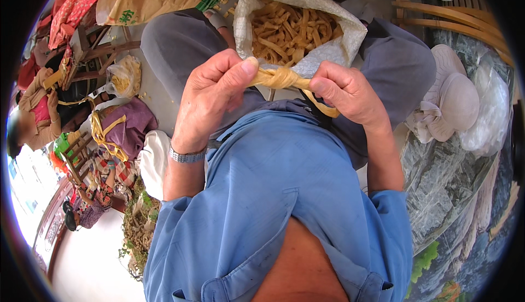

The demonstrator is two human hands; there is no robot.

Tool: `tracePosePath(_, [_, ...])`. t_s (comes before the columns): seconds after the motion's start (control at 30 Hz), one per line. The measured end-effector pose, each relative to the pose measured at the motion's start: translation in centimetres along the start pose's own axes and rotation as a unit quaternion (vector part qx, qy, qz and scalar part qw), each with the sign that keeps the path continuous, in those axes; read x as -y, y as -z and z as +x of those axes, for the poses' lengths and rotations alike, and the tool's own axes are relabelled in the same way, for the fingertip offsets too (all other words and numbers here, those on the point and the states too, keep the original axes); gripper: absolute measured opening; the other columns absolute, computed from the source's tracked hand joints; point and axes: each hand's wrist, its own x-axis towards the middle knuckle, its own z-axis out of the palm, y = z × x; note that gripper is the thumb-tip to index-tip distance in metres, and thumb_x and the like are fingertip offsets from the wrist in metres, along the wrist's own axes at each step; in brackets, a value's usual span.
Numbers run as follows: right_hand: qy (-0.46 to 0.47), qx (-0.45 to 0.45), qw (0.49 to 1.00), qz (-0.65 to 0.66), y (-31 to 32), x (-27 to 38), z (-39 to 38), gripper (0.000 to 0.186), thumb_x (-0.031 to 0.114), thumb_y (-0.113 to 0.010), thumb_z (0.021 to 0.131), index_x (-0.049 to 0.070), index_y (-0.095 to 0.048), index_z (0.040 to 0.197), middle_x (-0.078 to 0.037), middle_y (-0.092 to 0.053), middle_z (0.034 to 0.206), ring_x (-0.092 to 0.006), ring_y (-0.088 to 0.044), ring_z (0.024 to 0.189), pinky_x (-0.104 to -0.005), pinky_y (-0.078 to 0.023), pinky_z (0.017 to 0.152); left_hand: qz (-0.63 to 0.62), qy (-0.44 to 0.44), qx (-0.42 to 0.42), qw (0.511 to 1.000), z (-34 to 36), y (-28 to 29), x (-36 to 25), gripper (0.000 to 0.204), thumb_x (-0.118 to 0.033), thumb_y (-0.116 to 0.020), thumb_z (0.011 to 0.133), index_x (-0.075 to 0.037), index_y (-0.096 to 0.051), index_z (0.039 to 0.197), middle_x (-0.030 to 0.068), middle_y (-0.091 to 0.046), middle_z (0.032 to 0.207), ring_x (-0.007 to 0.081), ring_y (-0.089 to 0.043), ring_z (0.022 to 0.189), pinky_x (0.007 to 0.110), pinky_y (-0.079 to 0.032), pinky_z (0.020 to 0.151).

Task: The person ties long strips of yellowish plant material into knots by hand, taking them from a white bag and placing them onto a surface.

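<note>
The yellow strip (pixel 280 77) is stretched between your hands in the upper middle of the frame, wound into a twisted bundle along its middle. Your left hand (pixel 216 91), just left of the frame's centre, pinches its left end between thumb and fingers; your right hand (pixel 350 91), to the right of centre, is closed around its other end, and a loose length curves down beneath that hand. A metal watch (pixel 187 156) circles your left wrist. Behind the strip, at the top middle, a white woven sack (pixel 354 31) stands open between your knees, holding many tan pieces (pixel 290 31). At the right of the frame, a pale hat (pixel 459 102) lies beside clear plastic (pixel 488 121). At the left, a purple cloth (pixel 131 129) has yellow strands (pixel 98 129) beside it, and another person (pixel 35 110) sits near the edge.
</note>
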Motion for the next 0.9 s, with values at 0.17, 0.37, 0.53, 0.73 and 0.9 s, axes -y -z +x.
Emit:
tracePosePath(0.17, [0.052,-0.025,0.996,-0.074,-0.7,0.3,-0.1,0.028,0.029,-0.067,0.097,0.003,-0.065,0.086,-0.002,-0.055,0.066,-0.0098,-0.049,0.063,-0.0268,-0.042,0.059,0.064,0.004,-0.006,0.998,-0.1,0.9,-0.3,0.03,-0.025,-0.061,0.101,-0.011,-0.051,0.076,-0.0077,-0.04,0.062,0.0024,-0.033,0.054,0.023,-0.024,0.049])
tracePosePath(0.37, [0.066,-0.055,0.989,-0.119,-0.5,-0.5,-1.3,0.025,0.025,-0.069,0.095,0.003,-0.065,0.087,-0.006,-0.056,0.066,-0.0123,-0.051,0.059,-0.029,-0.043,0.056,0.167,-0.004,0.014,0.986,-0.1,1.5,0.5,0.029,-0.028,-0.064,0.1,-0.008,-0.056,0.082,-0.0082,-0.042,0.066,0.0017,-0.036,0.059,0.022,-0.027,0.052])
tracePosePath(0.53, [0.072,-0.06,0.977,-0.193,-1.6,0.7,-0.1,0.027,0.029,-0.069,0.094,0.005,-0.06,0.085,-0.013,-0.057,0.065,-0.0267,-0.057,0.058,-0.0366,-0.044,0.055,0.421,-0.263,-0.01,0.868,1.6,1.1,0.7,0.035,-0.023,-0.075,0.09,-0.003,-0.06,0.115,0.0035,-0.063,0.099,0.0184,-0.06,0.09,0.032,-0.047,0.078])
tracePosePath(0.73, [0.113,-0.039,0.961,-0.25,-2.4,0.0,-0.1,0.032,0.032,-0.068,0.094,0.006,-0.053,0.082,-0.018,-0.059,0.068,-0.0404,-0.058,0.061,-0.0447,-0.044,0.053,0.434,-0.169,0.214,0.859,1.2,-0.5,2.1,0.026,-0.023,-0.068,0.094,-0.003,-0.062,0.11,0.0151,-0.061,0.094,0.0356,-0.061,0.088,0.042,-0.049,0.076])
tracePosePath(0.9, [0.147,0.056,0.933,-0.323,-2.0,-0.5,-2.1,0.033,0.034,-0.069,0.093,0.007,-0.052,0.082,-0.015,-0.057,0.063,-0.0386,-0.059,0.057,-0.0447,-0.046,0.05,0.406,-0.07,0.342,0.845,0.1,0.8,2.5,0.025,-0.029,-0.058,0.099,-0.004,-0.059,0.099,0.0176,-0.06,0.087,0.0406,-0.06,0.083,0.047,-0.047,0.071])
